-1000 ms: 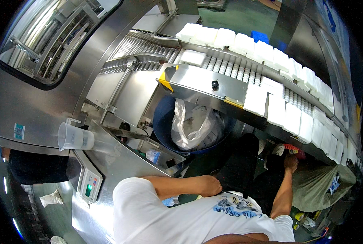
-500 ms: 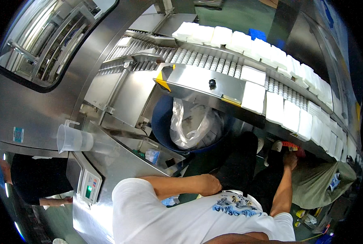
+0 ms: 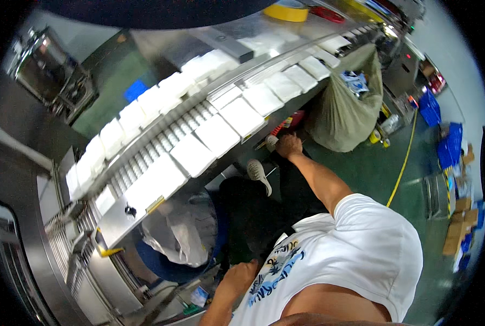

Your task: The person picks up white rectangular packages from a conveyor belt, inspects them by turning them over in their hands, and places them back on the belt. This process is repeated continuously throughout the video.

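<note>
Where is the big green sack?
In the head view, the big green sack sits on the floor at the upper right, under the conveyor's far end, just beyond the person's right hand.

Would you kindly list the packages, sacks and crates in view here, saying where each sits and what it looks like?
White packs: flat, squarish, in rows along the roller conveyor.
Grey-green sack: bulging, on the floor beyond the right hand, blue-and-white packets showing at its mouth.
Clear plastic bag: crumpled, lining a blue bin under the conveyor, above the left hand.
Blue crates: stacked, far right.
Cardboard boxes: brown, right edge.
</note>
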`<state>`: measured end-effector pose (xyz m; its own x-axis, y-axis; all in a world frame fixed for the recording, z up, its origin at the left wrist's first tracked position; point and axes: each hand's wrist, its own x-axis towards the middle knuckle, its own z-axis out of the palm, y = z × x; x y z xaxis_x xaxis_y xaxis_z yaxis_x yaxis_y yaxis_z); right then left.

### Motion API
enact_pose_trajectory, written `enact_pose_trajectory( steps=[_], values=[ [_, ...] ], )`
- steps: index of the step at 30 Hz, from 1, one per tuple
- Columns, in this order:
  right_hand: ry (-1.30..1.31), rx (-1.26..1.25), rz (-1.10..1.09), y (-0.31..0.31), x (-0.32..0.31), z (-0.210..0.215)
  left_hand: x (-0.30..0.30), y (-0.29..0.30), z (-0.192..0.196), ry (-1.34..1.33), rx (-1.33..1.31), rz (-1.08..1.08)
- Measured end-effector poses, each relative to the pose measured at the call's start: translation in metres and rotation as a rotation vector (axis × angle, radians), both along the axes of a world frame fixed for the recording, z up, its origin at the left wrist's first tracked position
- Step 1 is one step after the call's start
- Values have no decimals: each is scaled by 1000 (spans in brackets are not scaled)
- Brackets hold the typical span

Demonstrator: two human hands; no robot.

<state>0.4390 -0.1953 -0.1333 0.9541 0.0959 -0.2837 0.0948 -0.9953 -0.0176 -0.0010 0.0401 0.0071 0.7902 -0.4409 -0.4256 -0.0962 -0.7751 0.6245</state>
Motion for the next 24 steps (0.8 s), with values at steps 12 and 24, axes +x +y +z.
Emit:
enact_pose_trajectory(
  steps=[12,24],
  values=[
    [-70,-39,-113,-8,4,-17,10,-1,10,77,-14,2],
    [-218,-107,246,-47,18,-47,17,-11,12,147,-5,46]
  ],
)
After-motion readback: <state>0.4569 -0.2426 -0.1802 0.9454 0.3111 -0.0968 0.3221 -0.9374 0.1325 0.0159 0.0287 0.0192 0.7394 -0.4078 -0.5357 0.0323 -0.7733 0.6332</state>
